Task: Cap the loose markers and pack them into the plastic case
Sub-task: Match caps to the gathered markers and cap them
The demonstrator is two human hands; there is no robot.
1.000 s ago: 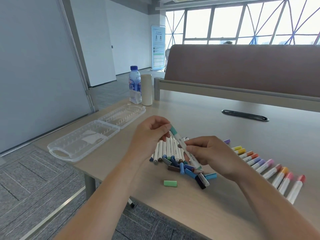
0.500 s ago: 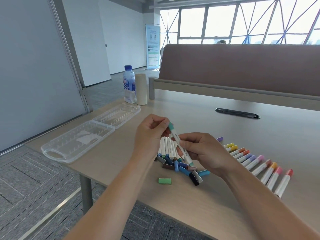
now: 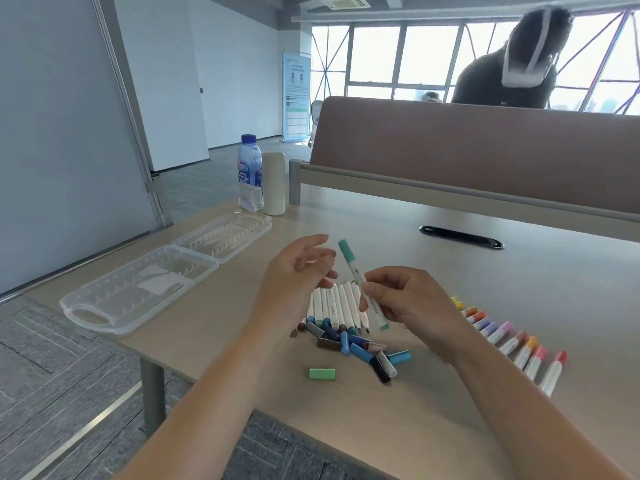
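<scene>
Head view: one green cap (image 3: 322,373) apart.

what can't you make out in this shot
- Head view: tips of the uncapped markers, partly behind the left hand and the cap pile.
- Print on the teal marker: too small, partly under the right hand.
- Bottle label: too small.
- Left fingers: motion-blurred.

One open plastic case (image 3: 138,289), one water bottle (image 3: 250,171), one white cylinder (image 3: 273,183), one loose green cap (image 3: 322,373), one teal marker (image 3: 360,285) held. Other markers: exact count unclear.
</scene>
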